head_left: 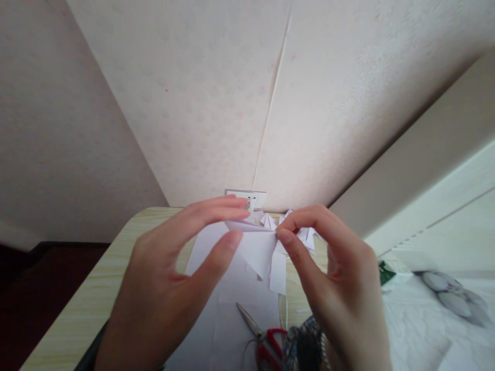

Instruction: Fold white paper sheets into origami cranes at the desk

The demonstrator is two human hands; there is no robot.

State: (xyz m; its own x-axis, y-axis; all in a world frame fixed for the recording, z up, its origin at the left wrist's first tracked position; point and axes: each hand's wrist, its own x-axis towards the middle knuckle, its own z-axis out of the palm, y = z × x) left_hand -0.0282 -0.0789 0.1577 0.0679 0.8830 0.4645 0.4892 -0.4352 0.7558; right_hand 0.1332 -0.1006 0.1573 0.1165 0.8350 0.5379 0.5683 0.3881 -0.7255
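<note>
A partly folded piece of white paper (260, 252) is held up in front of me, its pointed lower corner hanging down. My right hand (336, 273) pinches its right end between thumb and forefinger. On the left end, the thumb of my left hand (166, 268) lies against the near side, while its fingers stretch out behind the upper flap. That grip looks loose. Below are white sheets (201, 324) on the table and scissors (263, 337) with red handles, blades partly apart.
Several folded white paper pieces (307, 238) lie at the back of the wooden table (96, 288), against the wall. A wall socket (255, 197) is just behind. Right of the scissors is a dark blue patterned thing (305, 342). Farther right lies white quilted bedding (417, 330).
</note>
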